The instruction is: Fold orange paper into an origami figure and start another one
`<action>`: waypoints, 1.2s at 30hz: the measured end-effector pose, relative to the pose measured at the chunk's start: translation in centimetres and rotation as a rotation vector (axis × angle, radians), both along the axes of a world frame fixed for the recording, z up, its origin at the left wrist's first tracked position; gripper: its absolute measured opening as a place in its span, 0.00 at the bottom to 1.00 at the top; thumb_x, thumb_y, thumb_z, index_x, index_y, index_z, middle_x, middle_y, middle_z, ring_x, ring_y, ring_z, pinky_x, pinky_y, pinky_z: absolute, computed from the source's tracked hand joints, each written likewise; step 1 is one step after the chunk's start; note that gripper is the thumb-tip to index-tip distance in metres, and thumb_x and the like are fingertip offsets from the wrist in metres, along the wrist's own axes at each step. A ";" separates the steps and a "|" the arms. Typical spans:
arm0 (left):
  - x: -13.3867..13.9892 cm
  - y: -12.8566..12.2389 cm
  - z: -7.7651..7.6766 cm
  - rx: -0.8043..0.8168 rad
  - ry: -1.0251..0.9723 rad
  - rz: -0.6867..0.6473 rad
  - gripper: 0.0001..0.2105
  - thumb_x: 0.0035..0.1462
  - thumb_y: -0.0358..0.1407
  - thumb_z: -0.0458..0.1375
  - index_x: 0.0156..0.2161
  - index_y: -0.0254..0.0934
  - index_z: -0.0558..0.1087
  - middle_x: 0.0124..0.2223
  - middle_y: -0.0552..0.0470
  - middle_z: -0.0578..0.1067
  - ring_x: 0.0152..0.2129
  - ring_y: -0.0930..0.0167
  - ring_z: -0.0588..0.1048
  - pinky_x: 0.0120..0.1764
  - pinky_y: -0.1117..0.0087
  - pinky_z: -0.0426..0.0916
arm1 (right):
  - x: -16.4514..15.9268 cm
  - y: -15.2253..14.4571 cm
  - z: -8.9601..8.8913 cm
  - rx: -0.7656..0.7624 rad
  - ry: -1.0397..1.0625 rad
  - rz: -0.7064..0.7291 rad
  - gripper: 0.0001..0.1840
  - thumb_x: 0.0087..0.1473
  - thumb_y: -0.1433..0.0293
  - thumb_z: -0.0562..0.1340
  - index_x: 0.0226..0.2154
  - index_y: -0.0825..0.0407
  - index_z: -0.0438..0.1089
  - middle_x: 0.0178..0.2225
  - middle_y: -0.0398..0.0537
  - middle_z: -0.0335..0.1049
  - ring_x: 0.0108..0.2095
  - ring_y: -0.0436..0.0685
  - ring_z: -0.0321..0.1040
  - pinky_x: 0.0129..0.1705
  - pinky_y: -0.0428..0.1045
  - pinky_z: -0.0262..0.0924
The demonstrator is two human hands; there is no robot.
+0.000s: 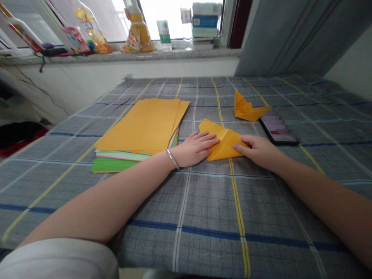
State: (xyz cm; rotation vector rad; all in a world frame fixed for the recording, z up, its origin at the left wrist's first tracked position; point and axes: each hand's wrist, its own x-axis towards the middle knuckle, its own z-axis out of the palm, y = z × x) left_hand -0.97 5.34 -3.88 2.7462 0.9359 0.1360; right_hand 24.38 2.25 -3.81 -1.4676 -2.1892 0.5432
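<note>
A folded piece of orange paper (pixel 222 131) lies on the checked cloth in front of me, with crease lines across its middle. My left hand (pixel 196 148) rests flat on its left part, fingers stretched out, a silver bangle at the wrist. At the paper's right edge, my right hand (pixel 255 150) pinches it between thumb and fingers. Beyond the right hand stands a folded orange paper shape (pixel 247 110) with a pointed tip. To the left of my left hand sits a stack of coloured paper (pixel 142 124), orange sheets on top and green near the bottom.
A phone (pixel 279 130), partly blurred out, lies right of the paper shape. The checked tablecloth (pixel 203 217) covers the table. Bottles, a tube (pixel 164 33) and stacked boxes (pixel 205 21) line the windowsill (pixel 116 58) at the back. A grey curtain (pixel 287 38) hangs at the right.
</note>
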 end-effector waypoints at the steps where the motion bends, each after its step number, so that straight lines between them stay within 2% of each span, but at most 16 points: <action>1: 0.0 0.0 0.0 -0.012 -0.012 0.006 0.24 0.68 0.39 0.41 0.66 0.42 0.58 0.70 0.48 0.56 0.67 0.63 0.52 0.66 0.55 0.47 | -0.1 0.0 -0.1 0.002 -0.011 -0.017 0.17 0.57 0.57 0.55 0.22 0.48 0.60 0.22 0.43 0.65 0.26 0.55 0.61 0.27 0.51 0.51; 7: 0.3 -0.1 0.1 -0.040 -0.022 0.027 0.25 0.69 0.45 0.39 0.66 0.40 0.59 0.69 0.48 0.57 0.67 0.62 0.52 0.66 0.56 0.45 | -0.4 0.4 -0.4 0.042 -0.089 -0.059 0.17 0.57 0.57 0.56 0.21 0.48 0.59 0.22 0.43 0.63 0.25 0.54 0.59 0.28 0.51 0.48; 12: 0.4 -0.3 0.1 -0.002 -0.002 0.023 0.28 0.66 0.51 0.46 0.66 0.40 0.59 0.69 0.46 0.57 0.67 0.60 0.52 0.66 0.54 0.45 | -0.7 0.8 -0.4 0.101 -0.212 -0.102 0.17 0.57 0.58 0.57 0.21 0.48 0.60 0.23 0.45 0.65 0.27 0.57 0.61 0.30 0.52 0.46; 16: 0.4 -0.4 0.0 0.016 0.011 0.016 0.27 0.67 0.49 0.46 0.66 0.40 0.58 0.70 0.46 0.56 0.67 0.60 0.51 0.66 0.55 0.45 | -1.0 0.9 -0.3 0.132 -0.267 -0.112 0.16 0.58 0.58 0.56 0.23 0.48 0.63 0.25 0.47 0.69 0.29 0.59 0.63 0.32 0.53 0.47; 21: 0.6 -0.7 0.1 0.022 0.055 0.036 0.29 0.67 0.49 0.46 0.68 0.38 0.54 0.70 0.45 0.54 0.68 0.59 0.49 0.66 0.54 0.44 | -1.1 1.0 -0.3 0.092 -0.243 -0.147 0.16 0.57 0.58 0.56 0.23 0.48 0.62 0.25 0.46 0.69 0.27 0.57 0.62 0.30 0.52 0.46; 24: 0.8 -1.0 0.3 0.045 0.120 0.050 0.30 0.68 0.49 0.44 0.69 0.36 0.51 0.71 0.45 0.52 0.68 0.60 0.48 0.67 0.56 0.42 | -1.1 1.2 -0.5 0.064 -0.236 -0.167 0.15 0.56 0.58 0.57 0.24 0.49 0.63 0.26 0.45 0.69 0.28 0.56 0.62 0.29 0.51 0.46; 27: 0.8 -1.2 0.2 0.096 0.155 0.033 0.29 0.69 0.49 0.41 0.70 0.39 0.48 0.71 0.47 0.51 0.68 0.60 0.48 0.66 0.56 0.43 | -1.1 1.3 -0.6 0.050 -0.238 -0.171 0.14 0.56 0.58 0.57 0.25 0.49 0.65 0.26 0.45 0.70 0.28 0.56 0.63 0.29 0.51 0.47; 32: 0.8 -1.3 0.1 0.162 0.193 0.014 0.25 0.71 0.44 0.40 0.70 0.42 0.50 0.71 0.46 0.51 0.68 0.60 0.50 0.66 0.56 0.44 | -1.3 1.3 -0.4 0.043 -0.290 -0.184 0.14 0.57 0.58 0.56 0.26 0.49 0.66 0.27 0.46 0.70 0.29 0.56 0.63 0.28 0.51 0.46; 36: 0.9 -1.5 0.3 0.156 0.197 0.022 0.25 0.71 0.42 0.39 0.70 0.42 0.51 0.71 0.47 0.51 0.68 0.60 0.50 0.66 0.56 0.44 | -1.5 1.2 -0.2 0.026 -0.338 -0.204 0.15 0.57 0.57 0.55 0.28 0.49 0.66 0.27 0.46 0.70 0.28 0.56 0.62 0.28 0.51 0.45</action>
